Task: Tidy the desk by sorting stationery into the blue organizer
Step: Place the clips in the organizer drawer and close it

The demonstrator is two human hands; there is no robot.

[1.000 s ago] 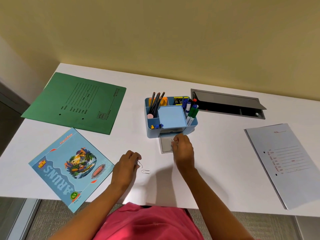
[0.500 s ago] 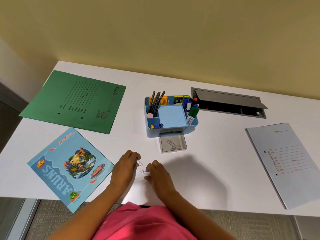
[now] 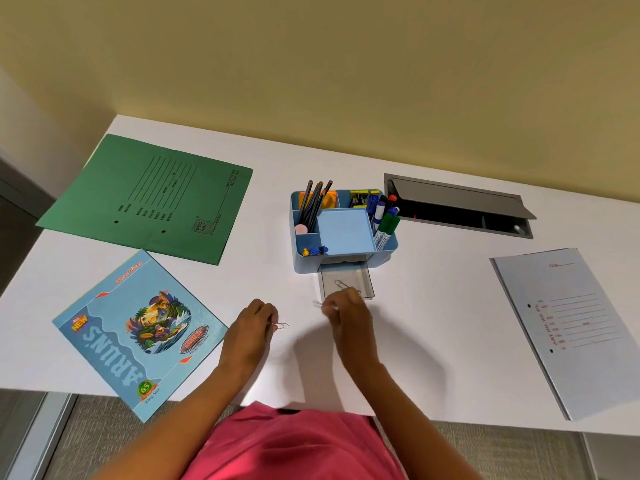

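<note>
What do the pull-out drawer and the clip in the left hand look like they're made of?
The drawer looks like clear, smoke-tinted hard plastic: the white desk and a clip inside show through its glossy walls. The paper clip pinched in the left hand looks like thin bent steel wire, silvery with a slight shine; whether it is coated is too small to tell.
</note>
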